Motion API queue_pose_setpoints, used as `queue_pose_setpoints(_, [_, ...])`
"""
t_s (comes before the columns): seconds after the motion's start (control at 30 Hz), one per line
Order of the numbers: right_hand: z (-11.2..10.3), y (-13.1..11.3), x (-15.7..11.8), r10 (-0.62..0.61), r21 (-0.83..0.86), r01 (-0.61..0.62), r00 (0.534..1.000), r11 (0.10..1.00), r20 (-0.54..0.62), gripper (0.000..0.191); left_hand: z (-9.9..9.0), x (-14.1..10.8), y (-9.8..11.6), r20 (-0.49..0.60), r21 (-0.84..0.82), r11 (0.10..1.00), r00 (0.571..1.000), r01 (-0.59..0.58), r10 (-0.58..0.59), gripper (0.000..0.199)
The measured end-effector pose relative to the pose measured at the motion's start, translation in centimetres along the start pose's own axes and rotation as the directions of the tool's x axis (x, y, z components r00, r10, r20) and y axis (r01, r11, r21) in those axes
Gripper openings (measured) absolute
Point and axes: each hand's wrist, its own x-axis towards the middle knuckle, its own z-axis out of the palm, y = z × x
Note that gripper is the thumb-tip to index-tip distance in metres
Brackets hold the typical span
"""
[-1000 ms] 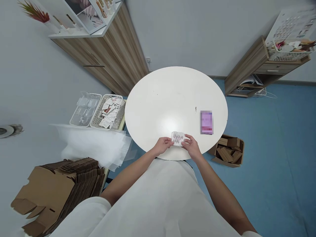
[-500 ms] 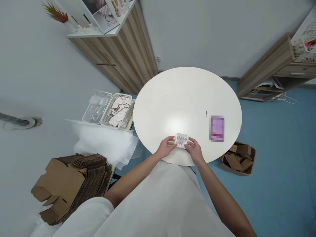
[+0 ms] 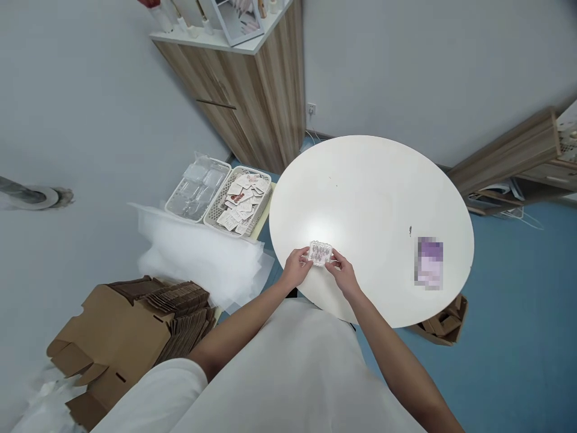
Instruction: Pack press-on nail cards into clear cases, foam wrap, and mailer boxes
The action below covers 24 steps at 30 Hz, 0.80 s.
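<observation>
A small clear case (image 3: pixel 320 254) with several little pinkish-silver pieces inside is held level over the near edge of the white oval table (image 3: pixel 369 192). My left hand (image 3: pixel 296 267) grips its left side between thumb and fingers. On the right side, my right hand (image 3: pixel 343 272) holds it the same way. A blurred purple item (image 3: pixel 430 263) lies on the table to the right.
At the left are a basket of cards (image 3: pixel 265 204), a tray of clear packaging (image 3: pixel 174 201), white foam sheets (image 3: pixel 193 258) and folded cardboard boxes (image 3: pixel 121 331). An open carton (image 3: pixel 455 337) stands on the floor beyond the table's right edge.
The view has turned left, so the table and purple item appear further right. Both hands still hold the clear case at its sides.
</observation>
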Motion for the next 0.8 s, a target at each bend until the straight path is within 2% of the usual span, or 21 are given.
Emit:
queue_pose_setpoints(0.13, [4.3, -1.7, 2.3, 0.001, -0.051, -0.001, 1.0, 0.999, -0.001, 0.061, -3.6, 2.7, -1.8, -0.006, 0.128, 0.992, 1.0, -0.021, 0.022, 0.048])
queue_pose_setpoints(0.23, [7.3, -2.9, 4.3, -0.023, -0.13, 0.026, 0.999, 0.991, 0.024, 0.053, -5.8, 5.1, -3.1, 0.021, 0.193, 0.981, 0.999, -0.028, 0.024, 0.053])
queue_pose_setpoints(0.43, [11.7, -4.3, 8.2, -0.064, -0.239, 0.074, 0.997, 0.968, 0.049, 0.04, -9.2, 9.4, -4.4, 0.055, 0.218, 0.976, 0.998, -0.02, 0.008, 0.059])
queue_pose_setpoints(0.63, [13.4, -4.7, 10.7, -0.094, -0.273, 0.102, 0.995, 0.957, 0.043, 0.04, -10.0, 12.0, -5.6, 0.06, 0.198, 0.98, 0.998, -0.036, 0.024, 0.058])
queue_pose_setpoints(0.8, [13.8, -4.5, 11.3, -0.128, -0.294, 0.135, 0.991, 0.946, 0.043, 0.036, -9.7, 12.2, -6.5, 0.026, 0.163, 0.985, 0.998, -0.064, 0.06, 0.06])
